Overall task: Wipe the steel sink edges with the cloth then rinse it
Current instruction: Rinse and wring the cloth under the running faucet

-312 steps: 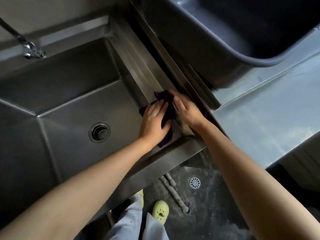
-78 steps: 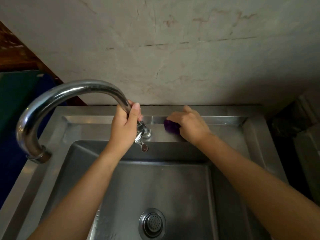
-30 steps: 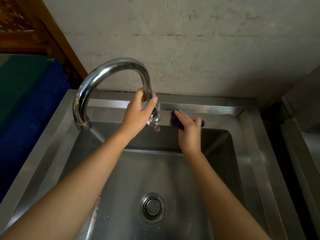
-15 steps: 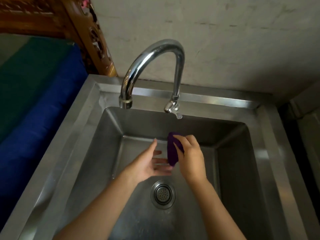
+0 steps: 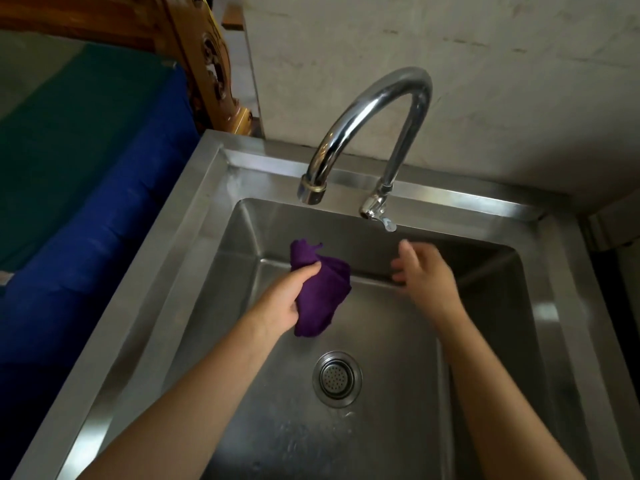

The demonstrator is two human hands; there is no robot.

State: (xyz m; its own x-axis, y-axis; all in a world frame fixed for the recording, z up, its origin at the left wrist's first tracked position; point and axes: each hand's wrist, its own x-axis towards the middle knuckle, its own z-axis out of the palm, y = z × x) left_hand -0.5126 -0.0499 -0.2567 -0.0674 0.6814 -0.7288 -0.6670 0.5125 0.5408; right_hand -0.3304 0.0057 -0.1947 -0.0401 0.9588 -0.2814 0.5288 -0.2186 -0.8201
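The purple cloth (image 5: 322,296) is bunched up and held in the air over the basin of the steel sink (image 5: 194,230), toward its back left part. One crumpled corner sticks up above the fist and the rest hangs down beside the palm. The left hand (image 5: 282,303) grips it, with the thumb pressed across the front of the fabric; the other fingers are hidden behind the cloth. In the picture the cloth sits just below the mouth (image 5: 311,192) of the tap and clear of it.

The right hand (image 5: 424,271) is to the right of the cloth and apart from it, also over the basin. It is blurred, but the fingers look loose and spread, with nothing in them. It is just below the small lever (image 5: 387,223) at the foot of the tap and does not touch it.

The curved chrome tap (image 5: 374,102) rises from the back rim of the sink and arches over to the left. The round drain strainer (image 5: 337,378) sits in the basin floor, nearer the person than both hands, with faint wet glints on the steel in front of it.

A grey wall (image 5: 485,81) stands behind the sink. To the left lie a blue and green cover (image 5: 86,237) and a piece of carved wood (image 5: 211,64).
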